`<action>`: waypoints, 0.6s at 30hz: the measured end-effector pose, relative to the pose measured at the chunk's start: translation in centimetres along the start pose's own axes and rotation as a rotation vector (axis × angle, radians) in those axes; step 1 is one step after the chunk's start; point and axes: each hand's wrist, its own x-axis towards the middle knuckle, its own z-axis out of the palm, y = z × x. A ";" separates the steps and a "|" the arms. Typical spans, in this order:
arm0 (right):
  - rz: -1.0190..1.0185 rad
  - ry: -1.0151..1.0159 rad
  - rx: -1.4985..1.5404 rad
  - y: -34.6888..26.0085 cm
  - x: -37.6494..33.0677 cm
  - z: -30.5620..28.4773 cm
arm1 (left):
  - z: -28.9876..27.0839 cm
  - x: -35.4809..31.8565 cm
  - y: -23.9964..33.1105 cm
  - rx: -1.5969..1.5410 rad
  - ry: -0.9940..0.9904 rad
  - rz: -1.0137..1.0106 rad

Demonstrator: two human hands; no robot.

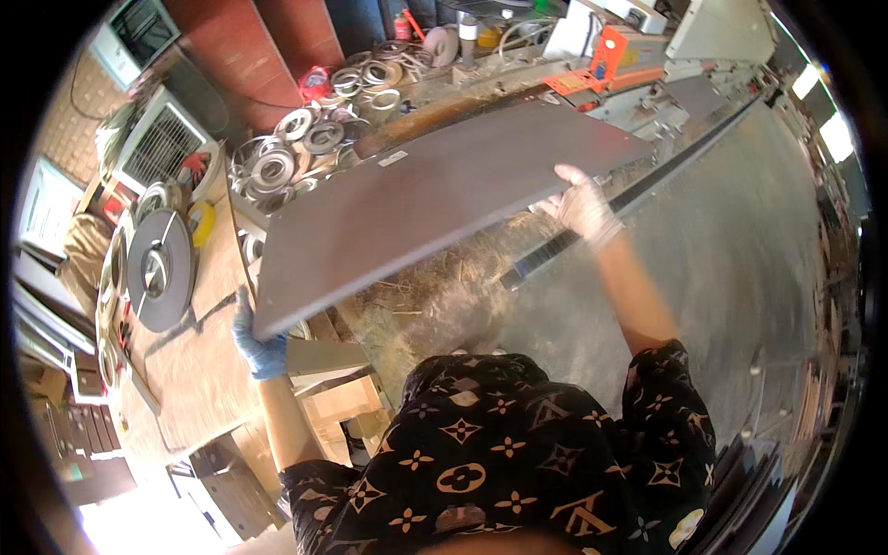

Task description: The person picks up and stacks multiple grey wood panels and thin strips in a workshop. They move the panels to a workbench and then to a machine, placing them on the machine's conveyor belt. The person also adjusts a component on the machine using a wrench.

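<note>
A long grey-brown panel (416,203) with a small pale label near its far edge spans the space ahead of me, held between my two hands. At its near left corner, my left hand (259,342), in a blue glove, grips the short side. My right hand (585,208), in a whitish glove, is closed on the near long edge toward the right end, its thumb on top. Beneath the panel, the fingers of both hands are partly hidden. The panel's right end reaches toward an orange bracket (606,57) on a machine.
Many rolls of edge banding (324,137) are heaped beyond the panel. A large grey roll (160,270) stands on the wooden table (213,370) at left. Right of me runs a dark rail (684,162) along the machine. Dusty debris (435,296) covers the floor below.
</note>
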 end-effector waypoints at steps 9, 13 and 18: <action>-0.046 -0.040 0.083 -8.7 4.9 10.6 | 6.5 6.8 4.6 0.763 -0.109 0.713; -0.806 -0.029 -0.426 -7.8 7.7 11.8 | 9.7 10.2 6.4 0.696 -0.092 0.588; -1.762 0.342 -1.766 -8.9 8.9 14.2 | 10.4 13.0 8.6 0.838 -0.005 0.472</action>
